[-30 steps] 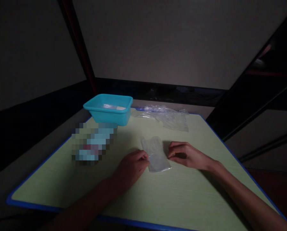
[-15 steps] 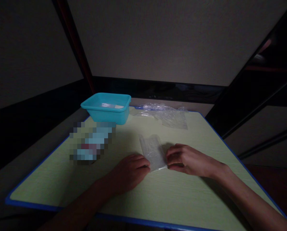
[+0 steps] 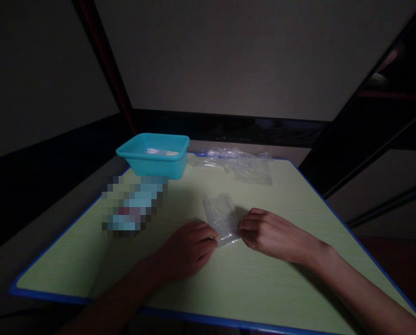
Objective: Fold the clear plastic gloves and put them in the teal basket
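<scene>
A small clear plastic bag (image 3: 221,215) lies on the pale green table (image 3: 249,288), its near end lifted a little. My left hand (image 3: 188,246) pinches the bag's near left edge with curled fingers. My right hand (image 3: 268,232) grips the near right edge, fingers folded onto it. Both hands rest on the tabletop, close together on either side of the bag.
A turquoise plastic tub (image 3: 154,154) stands at the table's far left with something pale inside. A blurred-out item (image 3: 134,207) lies in front of it. Crumpled clear plastic bags (image 3: 242,165) lie at the far edge. The table has a blue rim; dark frames stand around.
My right hand has moved left from beside the bag onto its right edge and closed on it. The bag's near end has bunched between both hands.
</scene>
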`<action>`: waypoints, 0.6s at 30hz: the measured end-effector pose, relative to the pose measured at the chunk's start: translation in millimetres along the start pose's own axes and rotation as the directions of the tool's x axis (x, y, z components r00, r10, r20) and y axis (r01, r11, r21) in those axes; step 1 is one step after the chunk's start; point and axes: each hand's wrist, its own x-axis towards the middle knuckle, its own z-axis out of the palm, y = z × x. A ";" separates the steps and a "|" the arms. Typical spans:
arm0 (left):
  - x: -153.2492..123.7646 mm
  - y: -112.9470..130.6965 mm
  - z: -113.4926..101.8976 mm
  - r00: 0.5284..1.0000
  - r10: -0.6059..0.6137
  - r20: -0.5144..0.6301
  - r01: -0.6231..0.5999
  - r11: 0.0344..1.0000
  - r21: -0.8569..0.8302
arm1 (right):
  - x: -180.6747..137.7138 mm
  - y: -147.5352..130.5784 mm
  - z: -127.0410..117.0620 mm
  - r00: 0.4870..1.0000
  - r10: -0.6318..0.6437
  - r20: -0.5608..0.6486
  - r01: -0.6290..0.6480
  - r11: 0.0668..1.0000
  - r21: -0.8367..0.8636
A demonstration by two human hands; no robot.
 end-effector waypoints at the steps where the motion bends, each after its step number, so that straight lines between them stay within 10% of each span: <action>1: 0.5 0.5 0.3 1.000 -0.006 -0.001 0.006 1.000 0.004 | 0.1 0.4 0.0 1.000 0.004 -0.001 -0.004 1.000 0.022; 9: 4.5 5.3 4.5 0.996 -0.084 -0.003 0.084 0.994 0.063 | -0.8 9.8 -2.0 0.987 0.147 0.064 -0.160 0.880 0.448; 18: 4.7 6.0 6.6 0.999 -0.040 -0.014 0.042 0.987 0.155 | -1.4 9.5 -8.0 0.990 0.127 0.063 -0.142 0.894 0.426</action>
